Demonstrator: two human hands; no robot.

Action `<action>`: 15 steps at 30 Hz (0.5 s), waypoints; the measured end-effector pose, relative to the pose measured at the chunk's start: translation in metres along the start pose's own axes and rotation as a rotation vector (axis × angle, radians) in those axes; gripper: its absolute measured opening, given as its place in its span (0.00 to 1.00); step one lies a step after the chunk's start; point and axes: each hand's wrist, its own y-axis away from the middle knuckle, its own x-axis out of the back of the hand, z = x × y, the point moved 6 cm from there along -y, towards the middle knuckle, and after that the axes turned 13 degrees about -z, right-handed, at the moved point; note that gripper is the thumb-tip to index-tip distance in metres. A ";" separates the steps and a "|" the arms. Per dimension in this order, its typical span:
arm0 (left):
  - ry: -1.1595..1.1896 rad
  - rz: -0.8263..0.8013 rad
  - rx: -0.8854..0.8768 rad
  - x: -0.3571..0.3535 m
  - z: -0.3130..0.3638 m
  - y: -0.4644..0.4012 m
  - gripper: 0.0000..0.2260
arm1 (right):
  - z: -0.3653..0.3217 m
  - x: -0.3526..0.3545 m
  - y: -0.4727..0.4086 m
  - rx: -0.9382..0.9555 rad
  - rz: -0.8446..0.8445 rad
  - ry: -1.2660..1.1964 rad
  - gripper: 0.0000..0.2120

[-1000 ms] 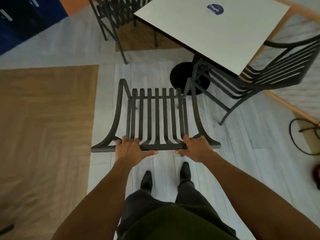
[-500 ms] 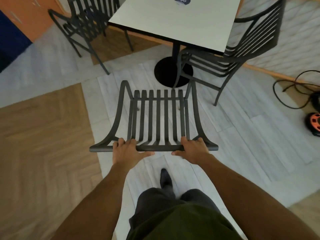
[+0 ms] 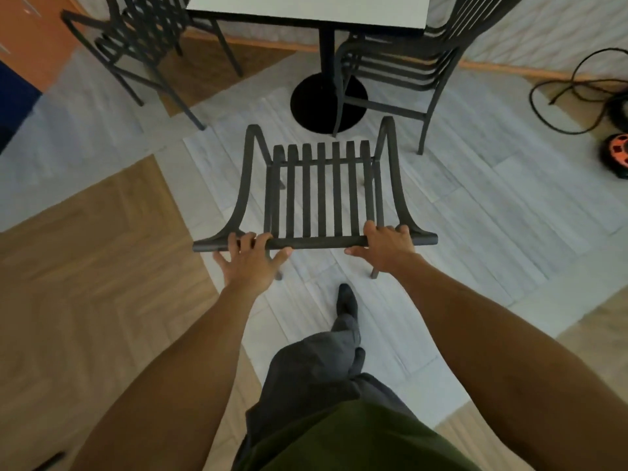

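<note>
- While both hands hold its top rail, the dark slatted chair [image 3: 323, 198] sits on the pale plank part of the floor [image 3: 475, 205], front facing the table [image 3: 306, 8]. It is just short of the round table base [image 3: 316, 107].
- Left hand [image 3: 249, 258]: fingers hooked over the rail near its left end, thumb under it, little finger splayed off the rail.
- Right hand [image 3: 385, 248]: fingers curled over the rail near its right end, thumb tucked below. This looks the firmer hold.
- Can't tell whether the chair's feet touch the floor or are lifted.
- Risk: if pushed straight on, the chair's front would likely knock the table base or the leg of the second chair [image 3: 401, 62] tucked in on the right. The gap there looks tight.
- Risk: the left hold looks loose, so the chair could twist or drop at that end if it is being carried.
- Risk: the stepping shoe [image 3: 346, 299] lands between the rear legs, so a long stride could kick one.
- The cable [image 3: 543, 107] loops near the floor's right edge, well apart from the chair. It only becomes a trip hazard if the path swings right.
- A third chair [image 3: 142, 39] stands on the table's left side, apart from the held one.
- Containers: no box, bin or tray shows. An orange reel [image 3: 616, 154] is cut off at the right edge, contents unclear.
</note>
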 end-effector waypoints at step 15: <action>-0.371 0.023 -0.149 0.028 -0.042 -0.009 0.48 | -0.054 -0.027 0.046 -0.111 0.093 0.097 0.37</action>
